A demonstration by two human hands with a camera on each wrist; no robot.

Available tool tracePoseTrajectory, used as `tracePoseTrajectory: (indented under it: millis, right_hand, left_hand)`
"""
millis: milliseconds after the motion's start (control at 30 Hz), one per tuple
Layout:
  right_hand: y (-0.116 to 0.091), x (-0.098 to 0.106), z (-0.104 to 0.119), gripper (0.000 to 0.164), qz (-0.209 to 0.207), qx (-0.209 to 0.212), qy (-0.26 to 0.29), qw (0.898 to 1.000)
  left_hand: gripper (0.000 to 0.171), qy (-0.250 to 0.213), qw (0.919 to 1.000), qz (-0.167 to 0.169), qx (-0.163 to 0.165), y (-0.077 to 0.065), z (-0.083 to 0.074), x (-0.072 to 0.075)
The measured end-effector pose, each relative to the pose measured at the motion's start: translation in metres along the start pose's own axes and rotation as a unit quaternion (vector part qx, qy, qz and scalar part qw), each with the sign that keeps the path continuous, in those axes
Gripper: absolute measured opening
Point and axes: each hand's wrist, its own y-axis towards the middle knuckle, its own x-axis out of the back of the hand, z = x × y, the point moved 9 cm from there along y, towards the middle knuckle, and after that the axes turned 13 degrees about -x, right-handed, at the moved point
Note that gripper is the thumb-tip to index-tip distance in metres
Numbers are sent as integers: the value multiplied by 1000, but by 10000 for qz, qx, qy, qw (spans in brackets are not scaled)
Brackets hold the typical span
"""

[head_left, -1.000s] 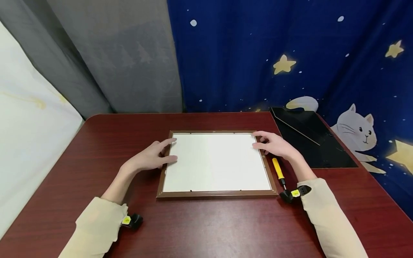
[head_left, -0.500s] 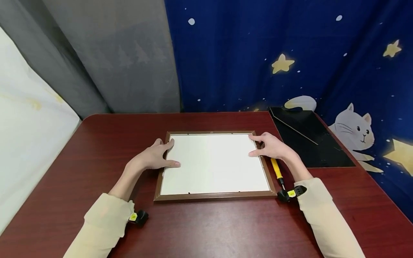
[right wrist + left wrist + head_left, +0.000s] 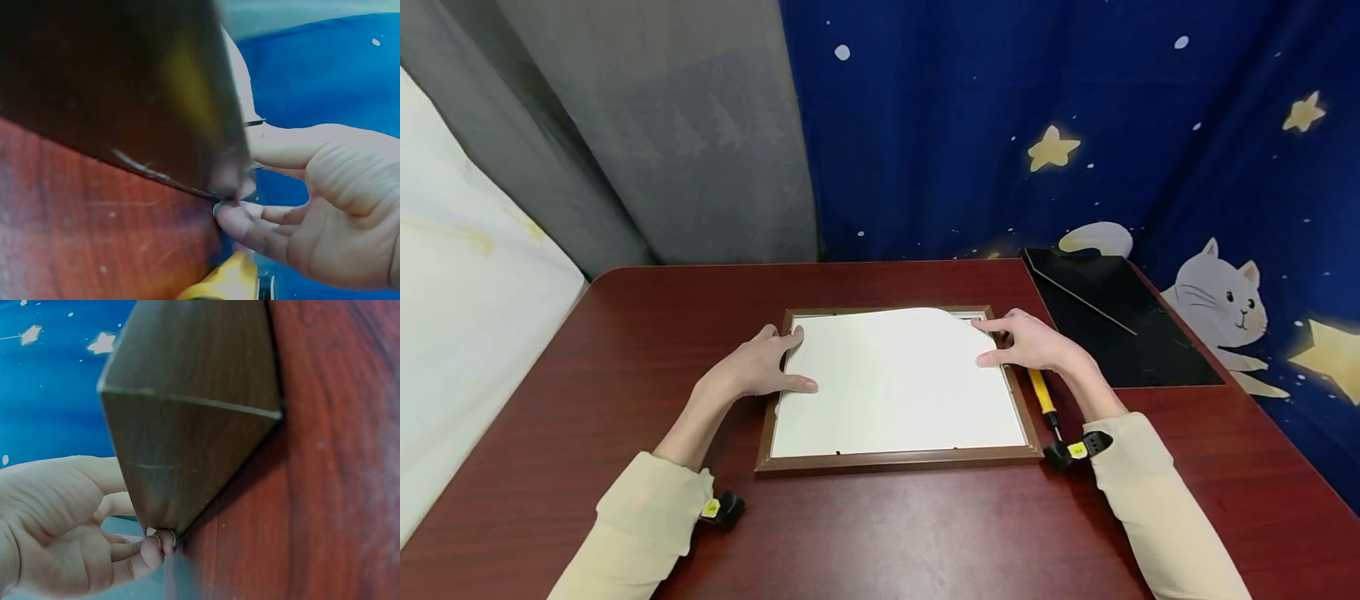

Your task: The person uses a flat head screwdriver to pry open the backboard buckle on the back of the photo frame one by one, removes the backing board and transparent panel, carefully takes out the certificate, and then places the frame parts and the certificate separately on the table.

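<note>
A brown picture frame (image 3: 895, 459) lies on the table with a white sheet (image 3: 895, 383) inside it. Toward the far right, the sheet bows upward, its edge lifted off the frame; in the right wrist view the raised sheet (image 3: 240, 75) shows beside a thin dark tab (image 3: 255, 123). My left hand (image 3: 756, 362) grips the left side, thumb on the sheet and fingertips (image 3: 164, 540) curled at the frame's outer edge. On the right side my right hand (image 3: 1033, 340) holds the frame, thumb and index over the sheet, other fingertips (image 3: 234, 219) at its lower edge.
A yellow-handled screwdriver (image 3: 1042, 392) lies just right of the frame, under the right wrist. Farther back at the right is a black backing board (image 3: 1120, 325) with a narrow strut. Curtains (image 3: 925, 125) hang behind the reddish-brown table (image 3: 647, 333).
Both thumbs have come down onto the sheet near the frame's sides. The sheet, flat before, now bulges up along its far edge toward the right. The frame has shifted slightly in view.
</note>
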Motion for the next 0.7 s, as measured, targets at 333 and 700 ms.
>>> tracePoseTrajectory:
  millis: [333,700]
  right_hand:
    - [-6,10,5,58,124,159,170,9997]
    - [-11,23,1,81,616,182,1929,9791]
  left_hand:
    - [100,-55,10000,-37,-18,-3,-2,1]
    - [93,-345,9987,210,-325,-7,-11,-1]
